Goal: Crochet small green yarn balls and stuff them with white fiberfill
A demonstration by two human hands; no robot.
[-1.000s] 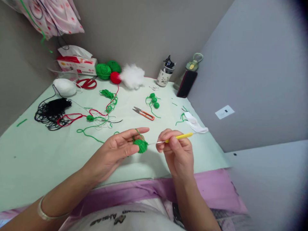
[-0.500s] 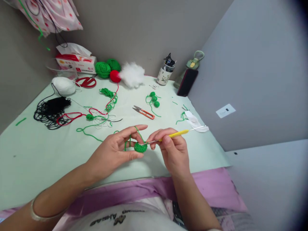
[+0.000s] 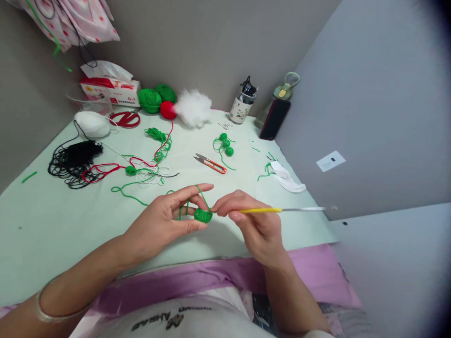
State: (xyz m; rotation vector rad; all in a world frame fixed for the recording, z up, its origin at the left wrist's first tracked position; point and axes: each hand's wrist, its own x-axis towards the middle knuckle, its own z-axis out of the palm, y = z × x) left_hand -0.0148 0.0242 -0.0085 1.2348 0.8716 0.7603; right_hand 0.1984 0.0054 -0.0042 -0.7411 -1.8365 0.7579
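A small green crochet piece [image 3: 203, 215], rounded like a cup, is pinched by my left hand [image 3: 164, 213] between thumb and fingers. Green yarn [image 3: 202, 195] runs from the piece up over my raised left index finger and loops around the other fingers. My right hand [image 3: 259, 223] grips a yellow-handled crochet hook [image 3: 262, 211], held nearly level. The hook's working tip is hidden behind my right fingers, close to the piece's right edge. Its other metal end sticks out to the right, blurred.
Orange thread snips [image 3: 210, 164] and small green crocheted balls [image 3: 226, 144] lie beyond my hands. To the left are black yarn [image 3: 79, 157] and a white yarn ball [image 3: 92, 124]. Behind stand red scissors [image 3: 126, 119], white stuffing [image 3: 193, 109], a jar [image 3: 242, 107] and a phone [image 3: 275, 119].
My right hand has shifted slightly right and turned the crochet hook flatter, its far end now pointing further right. The left hand and green piece have moved a little left.
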